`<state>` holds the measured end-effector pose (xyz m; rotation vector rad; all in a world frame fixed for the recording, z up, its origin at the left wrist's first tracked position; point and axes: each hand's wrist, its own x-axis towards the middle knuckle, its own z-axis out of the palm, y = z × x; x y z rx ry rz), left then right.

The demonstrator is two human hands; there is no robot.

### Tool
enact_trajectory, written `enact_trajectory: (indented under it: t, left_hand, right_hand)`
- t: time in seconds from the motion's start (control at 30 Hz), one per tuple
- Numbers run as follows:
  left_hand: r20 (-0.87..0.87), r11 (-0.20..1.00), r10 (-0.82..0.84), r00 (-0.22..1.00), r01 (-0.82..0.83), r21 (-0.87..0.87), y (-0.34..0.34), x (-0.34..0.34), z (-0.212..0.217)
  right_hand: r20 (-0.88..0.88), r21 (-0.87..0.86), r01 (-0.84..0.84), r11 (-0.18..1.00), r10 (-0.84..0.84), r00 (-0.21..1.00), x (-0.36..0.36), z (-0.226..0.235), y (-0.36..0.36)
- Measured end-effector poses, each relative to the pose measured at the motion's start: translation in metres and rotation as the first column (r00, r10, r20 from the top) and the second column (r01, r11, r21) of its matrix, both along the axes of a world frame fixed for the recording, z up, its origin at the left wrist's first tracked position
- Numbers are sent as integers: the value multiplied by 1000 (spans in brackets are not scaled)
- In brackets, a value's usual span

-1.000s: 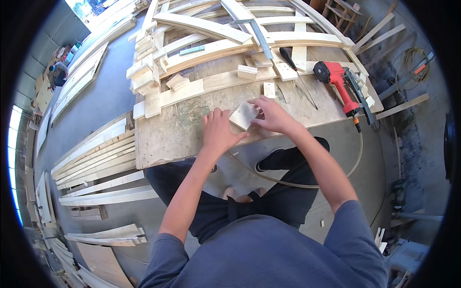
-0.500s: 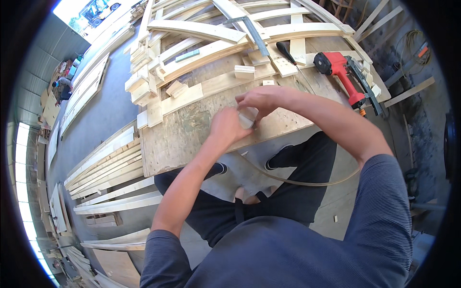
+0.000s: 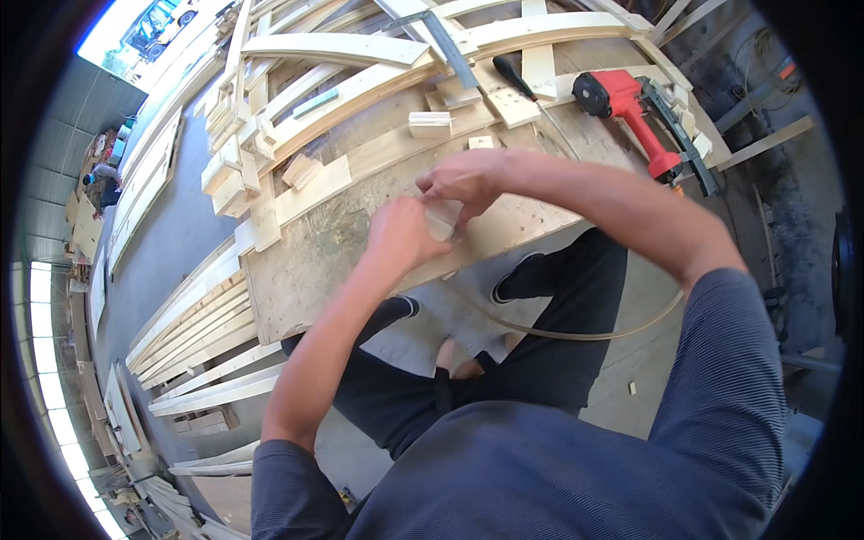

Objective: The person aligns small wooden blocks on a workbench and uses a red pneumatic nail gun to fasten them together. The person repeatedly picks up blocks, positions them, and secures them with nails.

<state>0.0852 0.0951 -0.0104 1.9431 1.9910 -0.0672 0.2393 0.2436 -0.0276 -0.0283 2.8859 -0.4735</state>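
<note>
My left hand (image 3: 399, 236) and my right hand (image 3: 468, 178) meet above the near part of the wooden workbench (image 3: 301, 274). Between them is a small pale, greyish-white piece (image 3: 440, 219). Both hands are closed around it, the left from its left side and the right from above and from its right. Fingers cover much of the piece, so its exact kind cannot be made out. Just beyond the hands lie a small stack of wooden blocks (image 3: 430, 124) and another small block (image 3: 481, 142).
A red nail gun (image 3: 634, 117) lies at the right, beside a black-handled screwdriver (image 3: 515, 77). A metal try square (image 3: 447, 52) rests on the wooden frame (image 3: 360, 99). Long planks (image 3: 193, 315) are stacked at the left. A hose (image 3: 558, 336) runs below the bench edge.
The view has shifted, so the bench and tools appear further left. Both hands still hold the pale piece, with little change in their grip.
</note>
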Motion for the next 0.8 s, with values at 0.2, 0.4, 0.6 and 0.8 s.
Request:
enact_trajectory:
  t: [0.2,0.4,0.6,0.8]
  left_hand:
    - [30,965,59,998,-64,253,-40,-2,-33]
    - [179,897,18,984,-95,432,-75,-1,-24]
    - [281,860,47,958,-182,478,-115,-19,-34]
    - [417,817,34,908,-265,511,-149,-31,-21]
  right_hand:
    - [-597,-121,535,836,-492,634,70,0,43]
    - [-327,-36,993,115,-940,97,102,-4,156]
    - [-189,-174,950,258,-956,225,86,-5,178]
    - [-634,-365,878,309,-773,8,181,137,21]
